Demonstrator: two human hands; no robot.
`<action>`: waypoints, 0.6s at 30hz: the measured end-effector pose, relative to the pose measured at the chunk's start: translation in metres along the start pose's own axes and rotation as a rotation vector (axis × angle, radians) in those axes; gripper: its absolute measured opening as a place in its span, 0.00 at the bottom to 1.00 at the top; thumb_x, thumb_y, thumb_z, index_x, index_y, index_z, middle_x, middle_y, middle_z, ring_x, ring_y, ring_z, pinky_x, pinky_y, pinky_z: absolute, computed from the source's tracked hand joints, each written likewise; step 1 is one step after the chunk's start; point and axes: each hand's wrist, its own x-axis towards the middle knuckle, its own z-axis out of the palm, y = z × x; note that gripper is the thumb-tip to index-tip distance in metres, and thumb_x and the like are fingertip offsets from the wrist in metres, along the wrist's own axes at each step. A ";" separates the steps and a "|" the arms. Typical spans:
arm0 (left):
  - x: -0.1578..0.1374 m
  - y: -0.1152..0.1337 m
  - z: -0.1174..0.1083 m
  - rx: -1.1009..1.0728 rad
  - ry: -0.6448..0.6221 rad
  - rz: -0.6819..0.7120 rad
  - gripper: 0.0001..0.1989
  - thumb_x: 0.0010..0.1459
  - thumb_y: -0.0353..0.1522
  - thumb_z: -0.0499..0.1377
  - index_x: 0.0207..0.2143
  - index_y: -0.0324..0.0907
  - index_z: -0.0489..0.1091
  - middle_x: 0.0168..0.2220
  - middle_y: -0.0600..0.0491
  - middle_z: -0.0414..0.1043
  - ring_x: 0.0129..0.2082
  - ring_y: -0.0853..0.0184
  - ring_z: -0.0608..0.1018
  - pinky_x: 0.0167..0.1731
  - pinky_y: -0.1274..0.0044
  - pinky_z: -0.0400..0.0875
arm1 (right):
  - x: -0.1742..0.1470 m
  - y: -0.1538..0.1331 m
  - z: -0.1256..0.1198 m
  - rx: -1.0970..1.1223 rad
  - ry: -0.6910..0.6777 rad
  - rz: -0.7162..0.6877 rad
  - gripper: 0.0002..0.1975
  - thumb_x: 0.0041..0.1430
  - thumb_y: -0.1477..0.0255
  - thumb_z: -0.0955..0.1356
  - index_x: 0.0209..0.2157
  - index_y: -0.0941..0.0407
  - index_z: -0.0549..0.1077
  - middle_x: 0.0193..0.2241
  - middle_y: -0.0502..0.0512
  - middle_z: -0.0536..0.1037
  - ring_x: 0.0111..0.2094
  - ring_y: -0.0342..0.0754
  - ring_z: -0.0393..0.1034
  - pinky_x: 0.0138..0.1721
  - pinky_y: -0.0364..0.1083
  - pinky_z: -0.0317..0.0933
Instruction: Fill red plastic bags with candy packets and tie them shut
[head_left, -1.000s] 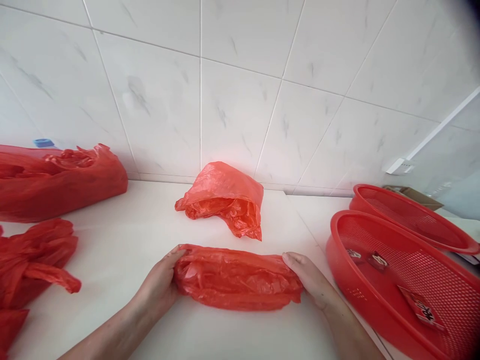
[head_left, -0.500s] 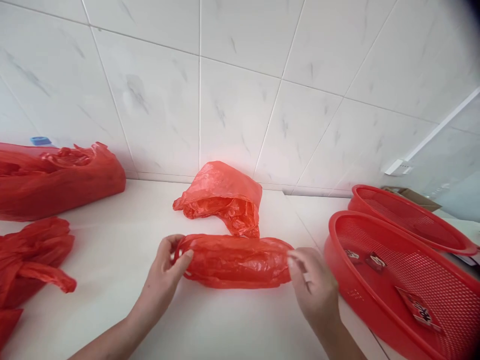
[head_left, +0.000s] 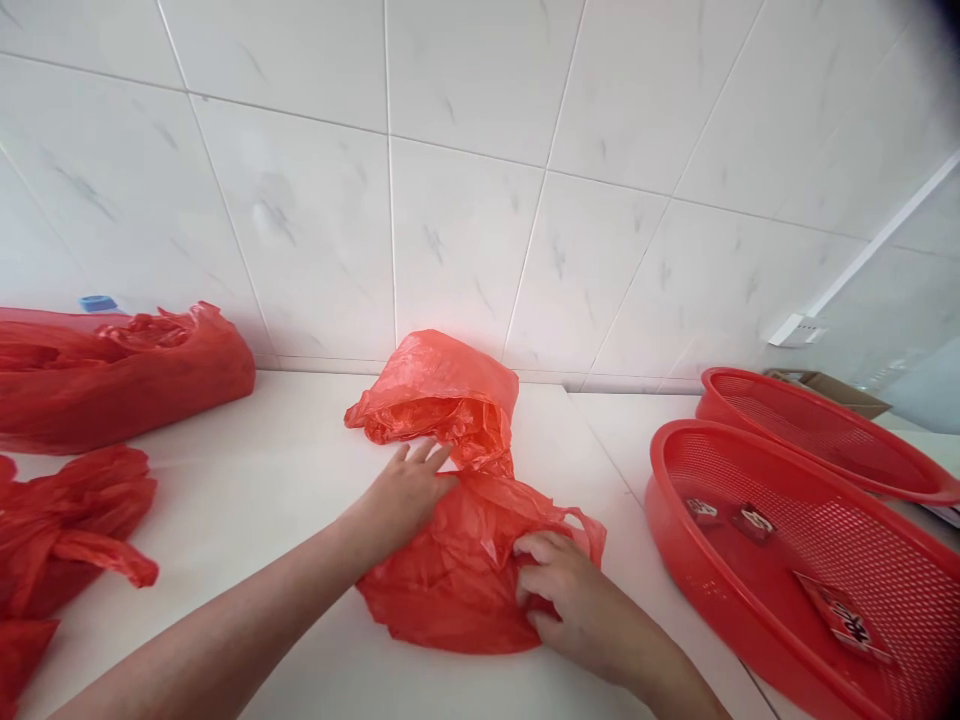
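Note:
A crumpled red plastic bag (head_left: 465, 600) lies on the white table in front of me, its handles toward the back. My left hand (head_left: 412, 495) rests over its far left part, fingers stretched out and apart, the tips near a second red plastic bag (head_left: 450, 372). On the right side of the front bag, my right hand (head_left: 562, 595) has its fingers curled into the plastic. The second bag stands against the wall with its mouth toward me. What it contains cannot be made out.
Two red mesh baskets (head_left: 675, 540) stand at the right; the nearer holds several small red packets (head_left: 844, 615). A big red bag (head_left: 150, 385) and a knotted red bag (head_left: 90, 520) lie at the left. The tiled wall (head_left: 465, 230) closes off the back.
The front bag went from a rolled-open shape held at both ends to flattened and spread. My left hand moved up and right, letting go; my right hand moved left and down onto the plastic.

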 end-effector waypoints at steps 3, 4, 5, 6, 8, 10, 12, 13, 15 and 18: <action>-0.004 -0.004 -0.008 0.010 0.017 -0.021 0.20 0.52 0.21 0.58 0.47 0.43 0.69 0.59 0.41 0.60 0.59 0.50 0.63 0.51 0.59 0.64 | -0.003 -0.001 -0.010 -0.005 0.025 0.069 0.09 0.46 0.84 0.64 0.24 0.55 0.67 0.34 0.47 0.71 0.38 0.44 0.64 0.42 0.44 0.60; -0.007 -0.001 -0.012 -0.013 0.021 -0.017 0.19 0.54 0.23 0.57 0.48 0.45 0.69 0.58 0.43 0.61 0.58 0.52 0.64 0.51 0.60 0.65 | -0.002 -0.003 -0.011 -0.003 0.052 0.098 0.07 0.48 0.82 0.65 0.26 0.55 0.68 0.34 0.48 0.71 0.37 0.44 0.64 0.40 0.44 0.60; -0.010 0.002 -0.015 -0.049 0.032 -0.008 0.18 0.56 0.24 0.57 0.48 0.47 0.68 0.58 0.45 0.62 0.57 0.54 0.66 0.51 0.62 0.66 | 0.000 -0.005 -0.012 -0.001 0.088 0.123 0.05 0.51 0.79 0.65 0.29 0.55 0.69 0.35 0.49 0.71 0.37 0.45 0.64 0.40 0.45 0.61; -0.014 0.006 -0.018 -0.095 0.049 0.002 0.17 0.57 0.26 0.56 0.49 0.48 0.68 0.58 0.47 0.62 0.56 0.56 0.67 0.50 0.64 0.67 | 0.001 -0.007 -0.011 -0.003 0.125 0.137 0.05 0.53 0.76 0.66 0.34 0.54 0.70 0.38 0.51 0.71 0.38 0.46 0.65 0.41 0.46 0.61; -0.024 0.013 -0.020 -0.189 0.108 0.021 0.16 0.59 0.27 0.53 0.49 0.50 0.67 0.58 0.49 0.62 0.55 0.59 0.68 0.50 0.66 0.68 | 0.005 -0.010 -0.007 -0.034 0.172 0.137 0.13 0.56 0.71 0.66 0.45 0.53 0.70 0.46 0.55 0.69 0.45 0.49 0.64 0.47 0.49 0.60; -0.036 0.014 -0.015 -0.247 0.194 -0.002 0.16 0.61 0.30 0.52 0.51 0.52 0.65 0.59 0.50 0.60 0.56 0.58 0.67 0.51 0.65 0.68 | 0.009 -0.010 0.001 -0.093 0.165 0.125 0.22 0.56 0.65 0.68 0.52 0.51 0.68 0.53 0.58 0.66 0.52 0.54 0.61 0.52 0.53 0.57; -0.050 0.010 -0.003 -0.289 0.303 -0.111 0.18 0.61 0.34 0.52 0.54 0.53 0.62 0.61 0.50 0.56 0.59 0.54 0.63 0.51 0.61 0.68 | 0.013 -0.006 0.011 -0.143 0.126 0.124 0.27 0.52 0.60 0.71 0.54 0.50 0.67 0.55 0.58 0.65 0.54 0.57 0.59 0.55 0.55 0.55; -0.057 0.007 0.005 -0.320 0.363 -0.188 0.20 0.60 0.38 0.54 0.55 0.54 0.60 0.62 0.49 0.54 0.59 0.52 0.62 0.52 0.58 0.66 | 0.014 -0.004 0.015 -0.161 0.114 0.126 0.28 0.51 0.59 0.71 0.54 0.50 0.68 0.55 0.58 0.65 0.54 0.58 0.59 0.55 0.56 0.55; -0.071 0.002 0.023 -0.451 0.421 -0.350 0.26 0.56 0.44 0.55 0.57 0.55 0.56 0.62 0.49 0.53 0.59 0.49 0.62 0.52 0.54 0.65 | 0.015 -0.004 0.017 -0.188 0.133 0.126 0.28 0.52 0.57 0.70 0.54 0.50 0.68 0.55 0.58 0.66 0.54 0.58 0.60 0.55 0.56 0.56; -0.087 0.004 0.042 -0.754 0.356 -0.575 0.29 0.54 0.50 0.55 0.57 0.60 0.52 0.59 0.52 0.56 0.55 0.51 0.67 0.47 0.58 0.71 | 0.005 -0.014 0.000 -0.221 0.284 0.099 0.21 0.57 0.61 0.67 0.52 0.50 0.69 0.55 0.56 0.67 0.53 0.55 0.62 0.54 0.54 0.58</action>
